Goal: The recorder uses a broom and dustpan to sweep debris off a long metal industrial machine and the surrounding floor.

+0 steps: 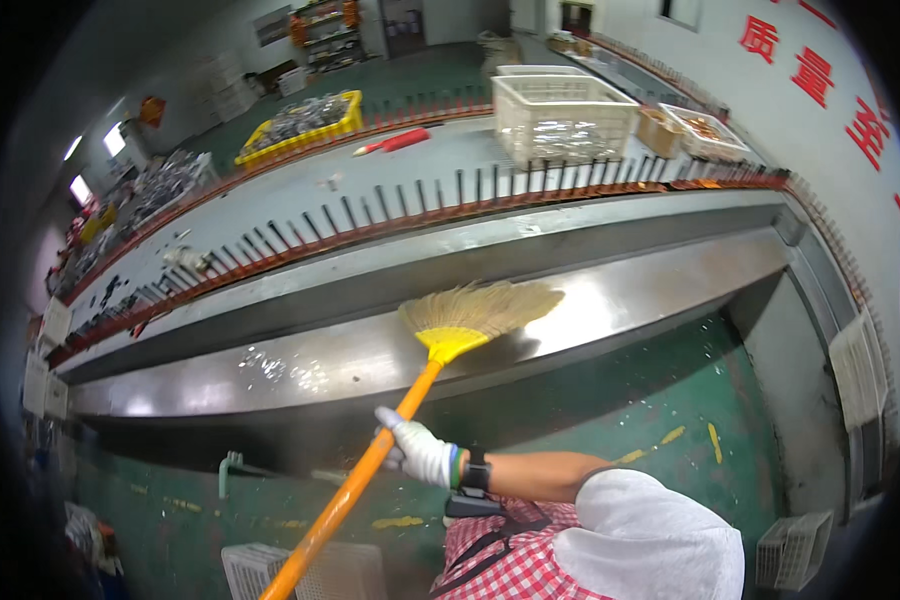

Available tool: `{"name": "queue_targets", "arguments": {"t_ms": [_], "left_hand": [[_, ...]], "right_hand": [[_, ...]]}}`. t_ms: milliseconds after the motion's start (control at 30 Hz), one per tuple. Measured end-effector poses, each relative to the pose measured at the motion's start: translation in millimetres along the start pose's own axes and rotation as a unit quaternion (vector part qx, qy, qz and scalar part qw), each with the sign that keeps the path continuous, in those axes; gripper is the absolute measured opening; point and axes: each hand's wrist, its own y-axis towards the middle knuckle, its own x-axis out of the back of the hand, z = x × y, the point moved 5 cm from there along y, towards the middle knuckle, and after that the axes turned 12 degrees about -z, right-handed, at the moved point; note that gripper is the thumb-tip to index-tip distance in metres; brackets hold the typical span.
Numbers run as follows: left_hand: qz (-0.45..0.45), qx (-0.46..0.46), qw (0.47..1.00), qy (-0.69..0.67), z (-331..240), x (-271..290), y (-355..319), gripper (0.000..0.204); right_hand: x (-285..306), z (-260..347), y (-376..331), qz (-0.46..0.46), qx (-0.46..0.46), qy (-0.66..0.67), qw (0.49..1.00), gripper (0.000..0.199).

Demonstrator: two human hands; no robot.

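one gloved right hand (417,450) grips the broom's orange handle (355,490), fingers closed round it; the left hand is out of sight. its straw head (485,308) rests on the steel ledge (610,300), with bright debris (285,368) at nine o'clock. a hard sweep could scatter it onto the green floor (610,430).

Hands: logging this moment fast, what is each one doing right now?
Right hand: gloved, closed around the orange broom handle.
Left hand: not in view, so its state cannot be told.
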Motion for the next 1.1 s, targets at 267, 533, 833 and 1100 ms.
{"name": "queue_targets", "arguments": {"t_ms": [267, 533, 833, 1100], "left_hand": [[0.138, 0.087, 0.979, 0.123, 73, -65, -28, 0.039], [-0.029, -0.228, 0.963, 0.140, 7, -91, -20, 0.055], [-0.067, -0.241, 0.968, -0.013, -72, -87, -71, 0.026], [0.172, -0.106, 0.952, 0.229, -10, -161, -36, 0.021]], "right_hand": [[-11, 47, -51, 0.015, 0.154, -0.034, 0.987, 0.045], [-100, 13, 80, 0.056, 0.066, 0.033, 0.996, 0.047], [-189, -46, 26, 0.122, 0.066, 0.005, 0.990, 0.042], [-206, -75, 83, 0.095, -0.024, -0.046, 0.994, 0.039]]}}
